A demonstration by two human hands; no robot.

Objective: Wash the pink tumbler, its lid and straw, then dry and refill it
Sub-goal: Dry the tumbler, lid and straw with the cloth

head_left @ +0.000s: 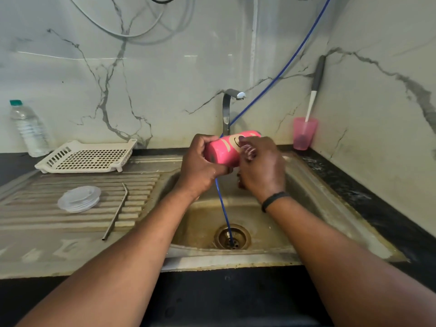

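The pink tumbler (224,147) is held on its side above the steel sink (306,185), in front of the tap (227,109). Its near end is gripped by the left hand (200,166), fingers curled round it. The right hand (262,166) is laid over the tumbler's right side, fingers bent against it; whether something is pinched there cannot be told. The clear lid (79,199) and the metal straw (115,212) are left on the drainboard, well apart from both hands.

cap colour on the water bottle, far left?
Green, on the clear water bottle standing on the counter against the wall; shows in the head view.
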